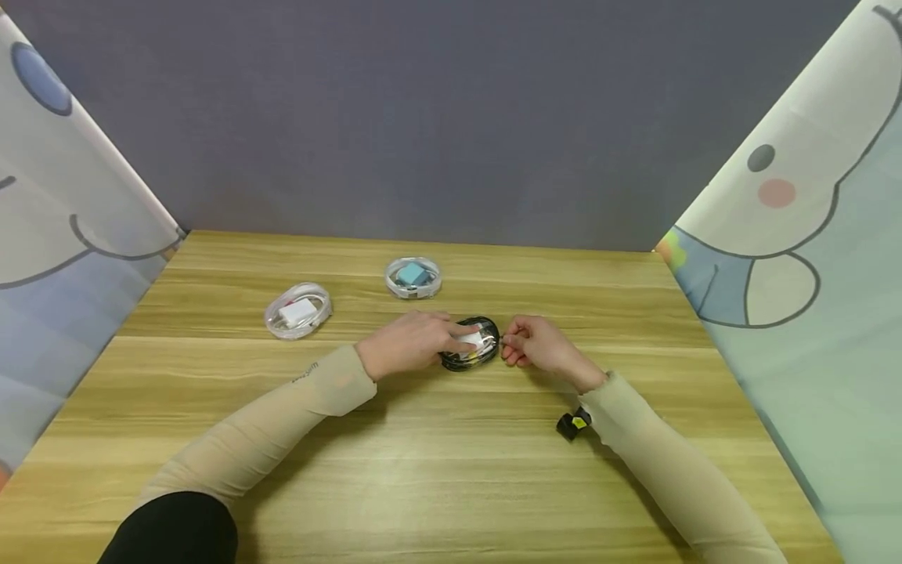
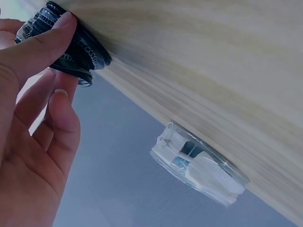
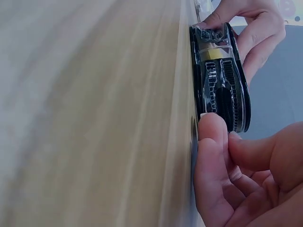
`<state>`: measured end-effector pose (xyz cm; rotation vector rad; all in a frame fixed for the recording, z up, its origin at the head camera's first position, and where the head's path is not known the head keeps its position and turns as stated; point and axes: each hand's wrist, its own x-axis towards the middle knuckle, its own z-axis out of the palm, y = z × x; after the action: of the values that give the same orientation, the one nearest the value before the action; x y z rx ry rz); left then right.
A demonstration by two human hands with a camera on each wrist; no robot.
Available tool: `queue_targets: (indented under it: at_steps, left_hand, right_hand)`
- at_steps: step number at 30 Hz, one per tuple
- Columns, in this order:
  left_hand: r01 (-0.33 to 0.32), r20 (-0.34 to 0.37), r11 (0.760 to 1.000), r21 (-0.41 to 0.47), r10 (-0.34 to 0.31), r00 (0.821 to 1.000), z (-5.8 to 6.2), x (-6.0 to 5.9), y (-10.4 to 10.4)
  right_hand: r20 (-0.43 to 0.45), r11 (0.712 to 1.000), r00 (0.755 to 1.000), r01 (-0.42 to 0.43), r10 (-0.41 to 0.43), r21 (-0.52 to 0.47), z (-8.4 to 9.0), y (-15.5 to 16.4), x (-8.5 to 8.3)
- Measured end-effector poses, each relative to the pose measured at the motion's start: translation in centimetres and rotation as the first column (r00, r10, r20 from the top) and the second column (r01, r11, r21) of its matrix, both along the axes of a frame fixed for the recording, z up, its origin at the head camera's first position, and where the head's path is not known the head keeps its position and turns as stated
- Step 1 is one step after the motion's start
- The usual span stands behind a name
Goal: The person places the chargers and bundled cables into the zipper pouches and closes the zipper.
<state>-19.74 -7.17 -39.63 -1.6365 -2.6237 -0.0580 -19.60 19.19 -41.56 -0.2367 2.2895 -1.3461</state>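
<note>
A round clear case packed with a coiled black cable [image 1: 470, 343] lies flat on the wooden table [image 1: 451, 470] at its middle. My left hand [image 1: 458, 335] reaches over it from the left, fingers curled round its top and far edge. In the left wrist view a fingertip [image 2: 66, 23] presses on the black case [image 2: 71, 49]. My right hand [image 1: 509, 342] pinches the case's right rim. The right wrist view shows the thumb [image 3: 213, 137] and a finger closed on the edge of the case [image 3: 220, 78].
Two more round clear cases lie further back: one with a white charger [image 1: 298, 311] at the left, one with a blue part [image 1: 413, 277] [image 2: 199, 165] behind the hands. A grey wall [image 1: 451, 117] and cartoon-printed side panels [image 1: 796, 235] enclose the table.
</note>
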Motion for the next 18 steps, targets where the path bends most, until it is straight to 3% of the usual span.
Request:
queue_targets:
  at_steps: [8,18]
  left_hand:
    - [-0.038,-0.05,0.999,-0.01,0.037,0.998,-0.13,0.21,-0.12]
    - [-0.051,-0.065,0.999,0.0,0.051,0.997,-0.18,0.28,0.08]
  right_hand:
    - [0.03,0.999,0.999,-0.02,0.022,-0.044,0.13,-0.07,0.3]
    - [0.095,0.998,0.995,-0.029,0.035,-0.06,0.39,0.2,0.94]
